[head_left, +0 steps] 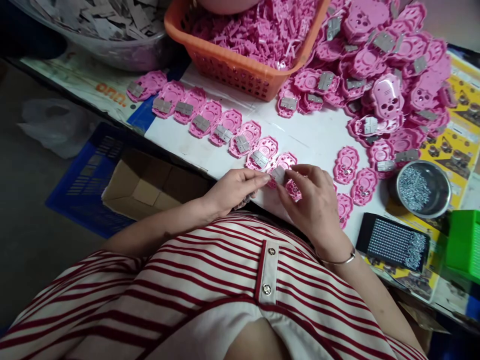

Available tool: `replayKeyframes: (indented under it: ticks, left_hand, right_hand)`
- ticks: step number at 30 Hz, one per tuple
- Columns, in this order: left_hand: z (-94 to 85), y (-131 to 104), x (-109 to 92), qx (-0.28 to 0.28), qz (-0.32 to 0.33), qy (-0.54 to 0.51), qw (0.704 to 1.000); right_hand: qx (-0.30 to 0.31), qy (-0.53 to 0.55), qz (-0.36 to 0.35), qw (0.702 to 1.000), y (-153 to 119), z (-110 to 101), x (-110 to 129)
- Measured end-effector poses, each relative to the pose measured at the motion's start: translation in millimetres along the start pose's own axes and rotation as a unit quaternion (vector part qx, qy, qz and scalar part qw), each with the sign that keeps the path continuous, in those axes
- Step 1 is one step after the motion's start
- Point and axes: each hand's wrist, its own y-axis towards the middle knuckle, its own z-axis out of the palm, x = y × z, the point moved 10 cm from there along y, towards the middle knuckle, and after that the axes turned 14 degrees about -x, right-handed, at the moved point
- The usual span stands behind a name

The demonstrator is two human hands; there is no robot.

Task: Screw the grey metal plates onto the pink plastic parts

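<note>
A row of pink plastic shells point(227, 121) runs along the table edge, each with a grey metal plate on it. At the row's right end, my right hand point(313, 200) pinches a grey plate point(278, 175) over a pink shell point(285, 161). My left hand point(236, 189) is just left of that plate, thumb and forefinger together, its other fingers curled around several small grey pieces point(243, 201). Whether its fingertips touch the plate is unclear. Beneath and beside my right hand lie pink shells with small silvery parts, partly hidden.
An orange basket point(232, 62) of pink parts stands behind the row. Pink shells point(388, 95) are heaped at the back right. A metal bowl point(443, 192) of screws, a black tray point(393, 242) and a green box point(463, 242) are on the right.
</note>
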Motion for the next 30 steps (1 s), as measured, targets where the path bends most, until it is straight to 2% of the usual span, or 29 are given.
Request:
replayKeyframes:
  ticks: [6,9,12,14,17,19,23,26,28,30]
  left_hand:
    - [-5.8,1,1,0.004,-0.052,-0.103,0.993]
    - [-5.0,1,1,0.009,-0.064,-0.135,0.989]
    - [-0.8,0,1,0.016,-0.084,-0.176,0.981]
    - [3.1,-1,2,0.023,-0.102,-0.208,0.973]
    - [6.7,-3,3,0.025,-0.124,-0.242,0.962]
    - [6.4,-3,5,0.018,-0.132,-0.248,0.960]
    - [8.8,-6,10,0.022,-0.138,-0.237,0.961]
    - [18.7,-10,12,0.067,-0.144,-0.236,0.959]
    - [21.9,-12,14,0.081,-0.155,-0.230,0.957]
    - [20.9,-12,16,0.076,-0.164,-0.218,0.959]
  right_hand:
    - [0.104,-0.050,0.034,0.993,-5,26,-21]
    - [0.087,-0.018,0.056,0.994,-3,26,-21]
    - [0.011,0.049,0.060,0.997,3,8,-11]
    - [-0.005,0.103,0.041,0.994,6,0,2]
    - [0.041,0.128,0.003,0.991,7,2,22]
    - [0.084,0.109,0.003,0.990,6,9,27]
    - [0.138,0.103,0.055,0.983,1,25,22]
    - [0.122,0.156,0.116,0.973,1,29,15]
    - [0.100,0.204,0.194,0.954,-2,30,2]
    - [0.087,0.261,0.298,0.914,-10,34,-15]
